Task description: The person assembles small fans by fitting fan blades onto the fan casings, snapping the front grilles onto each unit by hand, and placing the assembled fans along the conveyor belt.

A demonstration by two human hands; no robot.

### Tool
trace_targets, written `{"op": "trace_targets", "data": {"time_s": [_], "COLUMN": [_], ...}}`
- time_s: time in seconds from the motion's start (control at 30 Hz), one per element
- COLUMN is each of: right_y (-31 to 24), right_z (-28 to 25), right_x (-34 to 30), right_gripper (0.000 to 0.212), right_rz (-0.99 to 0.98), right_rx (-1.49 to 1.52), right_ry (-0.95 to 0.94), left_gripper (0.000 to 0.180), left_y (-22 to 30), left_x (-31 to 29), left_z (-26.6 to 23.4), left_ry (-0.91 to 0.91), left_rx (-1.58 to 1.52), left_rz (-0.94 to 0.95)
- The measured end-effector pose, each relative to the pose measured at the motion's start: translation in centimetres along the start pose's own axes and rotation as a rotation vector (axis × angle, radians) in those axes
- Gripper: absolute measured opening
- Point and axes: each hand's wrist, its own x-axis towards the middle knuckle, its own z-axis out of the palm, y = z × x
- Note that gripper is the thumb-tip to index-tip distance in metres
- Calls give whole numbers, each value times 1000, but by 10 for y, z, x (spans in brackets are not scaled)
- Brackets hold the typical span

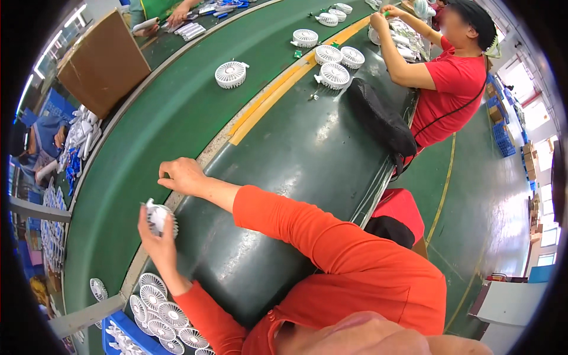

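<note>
A white round fan head with a ribbed rim sits in my left hand, gripped between thumb and fingers over the near edge of the green conveyor belt. Beyond it and to the right is my right hand, apart from the fan head. Its fingers are curled toward the thumb in a pinch; whatever they hold, if anything, is too small to make out. White fan grilles lie in a pile close to my left forearm.
A blue bin of white parts stands at lower left. On the belt ahead lies another fan head; more fan heads lie farther right by a black bag. A co-worker in red works there. A cardboard box stands across the belt.
</note>
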Motion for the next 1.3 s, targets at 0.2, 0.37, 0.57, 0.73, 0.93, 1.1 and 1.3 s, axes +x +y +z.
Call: {"op": "trace_targets", "data": {"time_s": [0.2,0.37,0.57,0.73,0.93,1.1,1.3], "right_y": [-5,2,-4,-7,-8,-3,-2], "right_z": [8,2,7,2,1,-5,6], "right_x": [0,-1,0,0,-3,-4,3], "right_gripper": [18,17,17,16,15,15,15], "right_rz": [-52,-72,-66,-19,-24,-25,-77], "right_rx": [-5,-22,-15,-19,-53,-81,-77], "right_ry": [6,31,-9,-47,-61,-59,-25], "left_gripper": [73,57,4,9,16,19,17], "left_y": [25,59,84,87,77,78,78], "left_x": [-68,-90,-121,-130,-125,-126,-120], "left_z": [0,16,63,90,87,91,86], "left_ry": [-143,115,-433,-1049,-1154,-1140,-1107], "left_rx": [300,236,-551,-581,-756,-788,-722], "left_rz": [70,288,153,309,137,113,119]}}
